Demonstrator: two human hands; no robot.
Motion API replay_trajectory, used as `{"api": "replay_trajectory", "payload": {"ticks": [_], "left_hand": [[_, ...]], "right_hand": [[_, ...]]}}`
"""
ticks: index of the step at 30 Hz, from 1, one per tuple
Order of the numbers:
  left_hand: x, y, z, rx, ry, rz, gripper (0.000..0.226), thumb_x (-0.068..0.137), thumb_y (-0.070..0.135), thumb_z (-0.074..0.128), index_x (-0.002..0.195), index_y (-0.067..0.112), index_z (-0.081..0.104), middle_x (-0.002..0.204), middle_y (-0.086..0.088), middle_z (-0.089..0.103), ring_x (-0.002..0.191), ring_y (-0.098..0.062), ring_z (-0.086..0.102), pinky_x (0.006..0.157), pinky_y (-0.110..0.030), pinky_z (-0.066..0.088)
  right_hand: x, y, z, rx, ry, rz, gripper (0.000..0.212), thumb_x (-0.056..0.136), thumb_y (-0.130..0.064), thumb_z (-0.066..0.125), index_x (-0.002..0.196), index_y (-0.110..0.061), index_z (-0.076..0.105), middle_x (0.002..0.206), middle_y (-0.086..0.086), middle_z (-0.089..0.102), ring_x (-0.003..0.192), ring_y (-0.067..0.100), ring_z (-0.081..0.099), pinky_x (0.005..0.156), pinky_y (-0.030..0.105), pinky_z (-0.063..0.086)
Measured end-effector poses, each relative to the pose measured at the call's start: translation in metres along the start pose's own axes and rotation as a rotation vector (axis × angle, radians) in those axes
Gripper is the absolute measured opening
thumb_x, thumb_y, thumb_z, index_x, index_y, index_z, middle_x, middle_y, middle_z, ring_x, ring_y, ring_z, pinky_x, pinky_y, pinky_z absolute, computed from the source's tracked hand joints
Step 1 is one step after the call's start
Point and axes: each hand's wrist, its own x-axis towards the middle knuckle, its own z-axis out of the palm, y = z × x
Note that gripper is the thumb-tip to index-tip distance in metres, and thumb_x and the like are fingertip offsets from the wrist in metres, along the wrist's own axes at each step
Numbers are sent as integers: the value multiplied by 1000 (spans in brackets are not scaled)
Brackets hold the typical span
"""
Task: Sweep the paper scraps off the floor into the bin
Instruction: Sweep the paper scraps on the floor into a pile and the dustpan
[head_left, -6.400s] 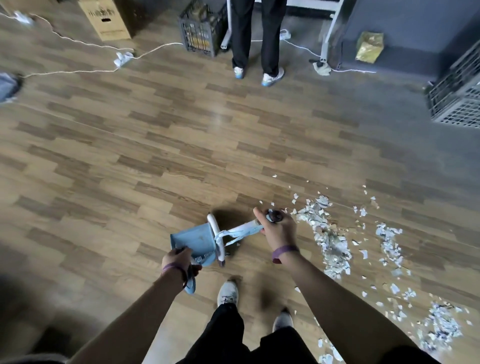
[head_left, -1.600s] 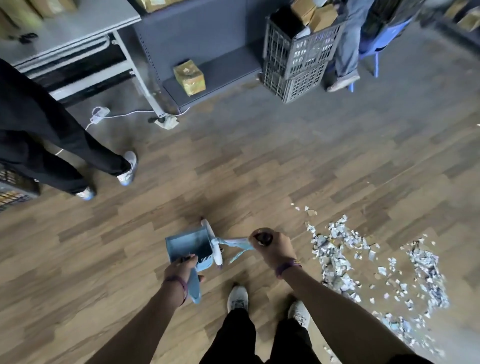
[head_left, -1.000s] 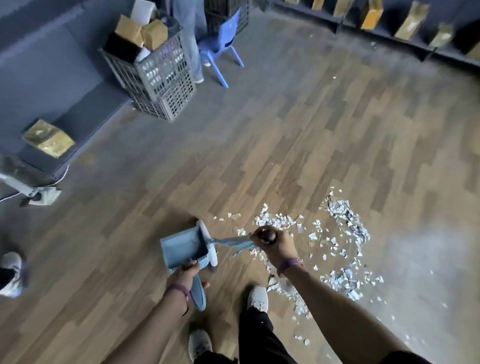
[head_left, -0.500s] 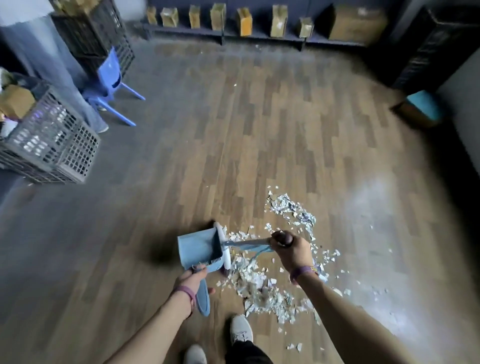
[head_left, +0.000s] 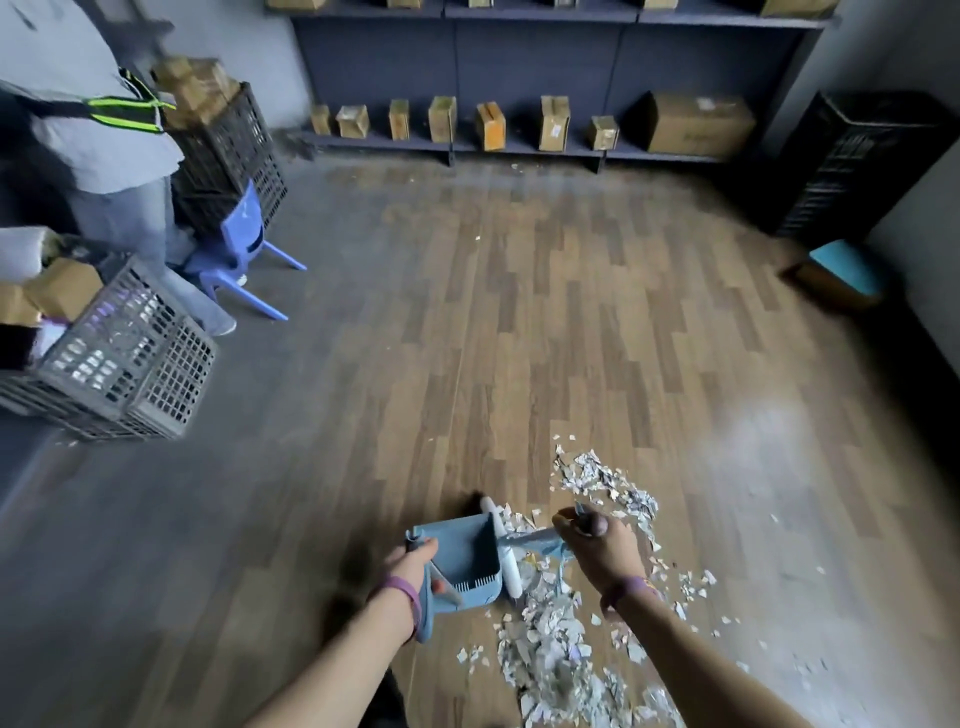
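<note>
A dark shelf unit (head_left: 545, 57) along the far wall carries a row of small cardboard boxes (head_left: 491, 126) and one large box (head_left: 696, 124). At the left a blue chair (head_left: 244, 236) stands by stacked black crates (head_left: 228, 156), a person in grey (head_left: 104, 145) beside it; nearer, a grey crate (head_left: 135, 374) holds more boxes.

The person has turned, so the view now faces the shelf (head_left: 519, 148) wall; the paper scraps (head_left: 550, 642) (earlier well right of the broom (head_left: 508, 564)) now lie just beside the dustpan (head_left: 465, 551), beneath the right hand (head_left: 602, 551).
</note>
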Motion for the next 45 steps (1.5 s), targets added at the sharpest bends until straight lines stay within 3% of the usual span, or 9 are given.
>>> {"api": "replay_trajectory", "payload": {"ticks": [3, 6, 11, 15, 19, 26, 31, 35, 45], "left_hand": [[33, 30, -25, -1, 11, 34, 16, 80, 11, 72, 78, 4, 59, 60, -12, 56, 40, -18, 49, 53, -24, 42], [69, 71, -48, -3, -25, 59, 16, 79, 11, 72, 73, 5, 59, 57, -11, 53, 32, -17, 47, 50, -22, 42], [110, 154, -82, 21, -137, 88, 7, 82, 5, 69, 81, 5, 62, 45, -4, 53, 29, -15, 44, 35, -15, 40], [129, 217, -98, 21, -195, 114, 10, 85, 1, 65, 94, 2, 61, 73, -11, 55, 47, -20, 47, 31, -14, 38], [145, 269, -95, 10, -224, 142, 14, 88, -1, 61, 101, 0, 57, 70, -11, 51, 27, -13, 43, 30, -13, 37], [194, 341, -60, 8, -228, 155, 6, 85, 5, 66, 86, 9, 62, 82, -9, 58, 30, -13, 51, 35, -16, 45], [249, 413, -22, 13, -237, 198, 9, 88, 8, 63, 96, 10, 60, 89, -10, 59, 46, -18, 56, 37, -18, 47], [285, 484, 19, 1, -213, 187, 4, 88, 13, 65, 88, 14, 60, 85, -9, 61, 34, -12, 54, 36, -17, 44], [349, 645, 97, -11, -179, 207, 4, 88, 13, 64, 91, 16, 62, 80, -4, 62, 37, -13, 55, 36, -15, 42]], "right_hand": [[26, -48, 29, -2, 70, -8, 33, 81, -35, 63, 55, -23, 47, 54, -1, 46, 60, 20, 41, 55, 29, 34], [55, -112, 54, 34, 162, 14, 41, 81, -39, 66, 56, -15, 44, 60, 6, 56, 64, 25, 50, 58, 30, 38], [94, -203, 91, 18, 260, 63, 39, 80, -45, 66, 58, -20, 47, 80, 15, 68, 83, 33, 62, 71, 33, 46], [124, -250, 111, 45, 304, 82, 41, 79, -48, 65, 55, -21, 46, 73, 9, 66, 80, 33, 61, 71, 32, 47], [154, -286, 117, 115, 355, 68, 41, 78, -48, 67, 58, -18, 48, 69, 7, 65, 75, 32, 57, 69, 31, 46], [224, -333, 115, 262, 432, 38, 37, 78, -44, 70, 67, -13, 55, 67, 3, 62, 75, 28, 58, 67, 31, 43], [317, -382, 98, 344, 439, -57, 38, 78, -42, 69, 75, -6, 59, 71, 12, 63, 76, 31, 56, 65, 30, 45], [395, -416, 86, 385, 400, -80, 31, 78, -39, 69, 73, -10, 61, 67, 4, 62, 74, 26, 56, 66, 31, 44], [564, -506, 48, 425, 389, -80, 26, 79, -36, 70, 74, -11, 63, 68, 3, 64, 77, 27, 59, 70, 32, 47]]}}
